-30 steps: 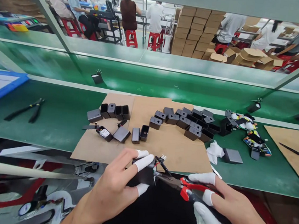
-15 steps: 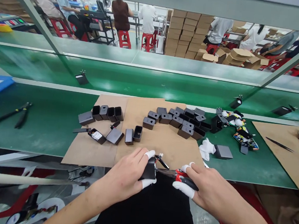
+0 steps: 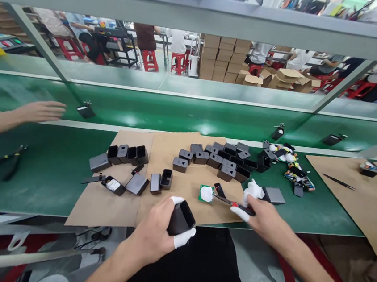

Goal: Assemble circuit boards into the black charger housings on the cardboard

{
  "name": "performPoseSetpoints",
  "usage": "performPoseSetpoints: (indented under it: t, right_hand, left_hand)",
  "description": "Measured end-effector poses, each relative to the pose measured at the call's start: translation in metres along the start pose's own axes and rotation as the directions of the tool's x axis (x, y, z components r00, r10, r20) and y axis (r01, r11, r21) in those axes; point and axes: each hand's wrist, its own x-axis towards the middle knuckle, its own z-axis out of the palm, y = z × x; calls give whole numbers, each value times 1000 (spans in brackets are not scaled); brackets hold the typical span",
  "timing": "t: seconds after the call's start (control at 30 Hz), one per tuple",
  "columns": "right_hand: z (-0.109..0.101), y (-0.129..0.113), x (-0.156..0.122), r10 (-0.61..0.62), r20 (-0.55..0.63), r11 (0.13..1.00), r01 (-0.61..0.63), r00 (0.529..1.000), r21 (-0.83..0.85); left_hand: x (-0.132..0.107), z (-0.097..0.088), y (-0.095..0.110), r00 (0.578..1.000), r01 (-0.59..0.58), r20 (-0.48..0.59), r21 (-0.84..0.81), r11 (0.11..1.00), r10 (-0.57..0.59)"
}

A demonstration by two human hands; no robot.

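My left hand [image 3: 154, 227], with white finger cots on thumb and forefinger, grips a black plastic housing [image 3: 179, 221] whose open end faces right. My right hand [image 3: 264, 217] is closed around pliers with red and black handles [image 3: 235, 204]. Their jaws reach the right edge of a small green circuit board [image 3: 200, 196] with a white mass on top; whether they clamp it I cannot tell. Beside the board lies a small black part [image 3: 219, 190]. A crumpled white cloth or tissue [image 3: 254, 189] sits just behind my right hand, next to a grey box [image 3: 275, 195].
Many black housings [image 3: 213, 160] stand on the cardboard [image 3: 165, 201]. Loose boards [image 3: 297, 175] and tweezers [image 3: 339, 181] lie to the right. At left, another person's hand [image 3: 43, 111] reaches over the green table [image 3: 56, 181], above cutting pliers [image 3: 14, 163].
The circuit board has come out of the housing and is over the cardboard at the pliers' tips. My hands have moved apart. Another person's hand has appeared at left; the view has tilted up.
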Motion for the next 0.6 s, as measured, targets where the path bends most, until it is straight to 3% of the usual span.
performPoseSetpoints:
  t: [0.1,0.23,0.33,0.43,0.53,0.6]
  right_hand:
    - [13,-16,13,2,-41,1000,-3,999,-25]
    - [8,-25,21,35,-58,999,-35,998,-2]
    - [-1,-32,25,76,-33,996,-75,997,39]
    - [-13,-41,22,122,-31,991,-120,992,62]
    - [-25,-39,-1,178,-24,981,-175,984,84]
    - [-28,-24,-25,227,-4,960,-223,974,167]
  left_hand:
    - [20,30,-11,992,114,-42,-129,985,-120]
    - [35,52,-32,969,181,-126,-227,957,-213]
    - [35,56,-41,965,163,-163,-232,959,-204]
    - [33,56,-44,974,87,-191,-188,978,-124]
    - [31,58,-46,975,60,-206,-134,989,-87]
    - [31,61,-48,974,79,-203,-124,989,-103]
